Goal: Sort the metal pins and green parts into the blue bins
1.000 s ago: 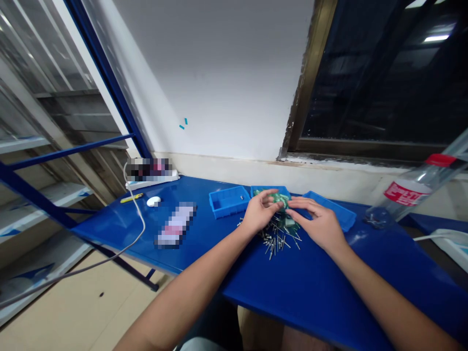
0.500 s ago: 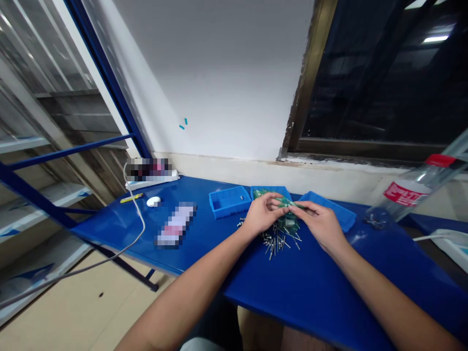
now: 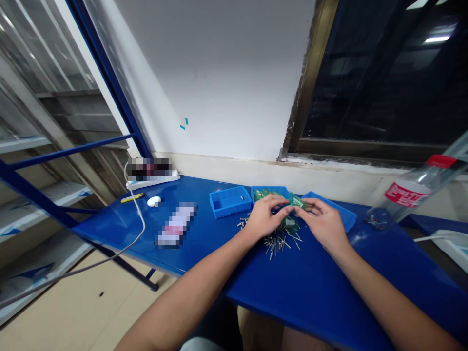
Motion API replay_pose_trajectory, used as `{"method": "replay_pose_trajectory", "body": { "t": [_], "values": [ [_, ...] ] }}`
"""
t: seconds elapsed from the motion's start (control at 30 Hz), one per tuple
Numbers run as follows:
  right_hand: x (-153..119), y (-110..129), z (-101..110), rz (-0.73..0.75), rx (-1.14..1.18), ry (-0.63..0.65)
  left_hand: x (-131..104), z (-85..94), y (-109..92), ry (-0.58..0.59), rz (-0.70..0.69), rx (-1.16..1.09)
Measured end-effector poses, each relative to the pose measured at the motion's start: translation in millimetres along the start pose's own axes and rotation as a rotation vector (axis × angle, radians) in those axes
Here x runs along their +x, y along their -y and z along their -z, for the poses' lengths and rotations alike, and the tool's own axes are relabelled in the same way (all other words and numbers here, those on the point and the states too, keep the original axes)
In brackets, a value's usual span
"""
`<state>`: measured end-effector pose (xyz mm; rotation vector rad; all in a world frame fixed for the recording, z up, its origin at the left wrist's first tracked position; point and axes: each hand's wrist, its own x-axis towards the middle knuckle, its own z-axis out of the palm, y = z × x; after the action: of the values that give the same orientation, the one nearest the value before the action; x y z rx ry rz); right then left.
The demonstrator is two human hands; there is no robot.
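Note:
Between the fingertips of my left hand (image 3: 266, 214) and my right hand (image 3: 323, 222), a small green plastic bag (image 3: 297, 201) is pinched. Its contents are too small to make out. Directly below my hands, more green bags (image 3: 290, 225) lie on the table, partly hidden. In front of them is a loose pile of thin metal pins that look like pop rivets (image 3: 278, 243). Short screw-like pieces (image 3: 242, 223) lie to the left of my left wrist. Behind my hands stands a blue bin (image 3: 268, 190) with green bags in it.
On the blue table (image 3: 292, 287) a left blue bin (image 3: 230, 202) holds a small metal piece, and a right blue bin (image 3: 347, 214) sits behind my right hand. A plastic bottle (image 3: 407, 192), a yellow cutter (image 3: 132, 198), a white oval object (image 3: 154, 201) and a cable (image 3: 141, 219) are nearby.
The green bag now stands up more visibly between my fingertips. My right hand has shifted slightly right and its fingers have moved around the bag; my left fingers have lowered a little.

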<state>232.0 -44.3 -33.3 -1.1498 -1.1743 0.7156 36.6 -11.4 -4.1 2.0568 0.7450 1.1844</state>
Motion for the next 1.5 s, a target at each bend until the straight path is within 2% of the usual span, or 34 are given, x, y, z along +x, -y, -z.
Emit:
{"method": "replay_pose_trajectory", "body": {
  "t": [0.13, 0.27, 0.33, 0.5, 0.67, 0.87, 1.07, 1.2, 1.3, 1.4, 1.5],
  "values": [
    [-0.4, 0.2, -1.8, -0.009, 0.052, 0.162, -0.2, -1.6, 6.1, 0.054, 0.098, -0.171],
    [-1.2, 1.4, -3.4, -0.030, 0.109, 0.267, 1.7, -2.4, 17.0, -0.042, 0.179, -0.116],
    [-1.8, 2.9, -3.9, -0.021, 0.103, 0.256, 2.8, -3.4, 20.5, -0.068, 0.203, -0.130],
    [-1.6, 7.0, -4.0, 0.032, 0.001, 0.048, 3.6, -5.6, 22.2, -0.047, 0.192, -0.194],
    [0.3, 3.1, -2.1, 0.030, 0.001, 0.141, 2.7, -3.8, 19.8, -0.018, 0.191, -0.219],
    [-1.1, 5.0, 0.0, -0.014, 0.000, 0.139, 2.7, -3.7, 19.8, 0.022, 0.217, -0.414],
    [-4.7, 15.7, -3.7, -0.029, 0.014, 0.156, 3.2, -4.5, 19.0, 0.005, 0.240, -0.432],
    [-5.0, 12.9, -5.6, 0.024, 0.022, 0.052, 1.9, -5.4, 14.1, -0.085, 0.170, -0.308],
    [-5.9, 8.2, -6.2, 0.051, -0.013, 0.007, -0.6, -4.2, 8.6, -0.039, 0.101, -0.138],
    [-8.6, 6.9, -7.8, 0.072, -0.069, 0.131, -2.3, -2.6, 4.5, 0.016, 0.089, -0.065],
    [-11.2, 8.6, -9.8, 0.085, -0.100, 0.249, -1.3, 0.4, 2.2, 0.014, 0.047, 0.046]
  ]
}}
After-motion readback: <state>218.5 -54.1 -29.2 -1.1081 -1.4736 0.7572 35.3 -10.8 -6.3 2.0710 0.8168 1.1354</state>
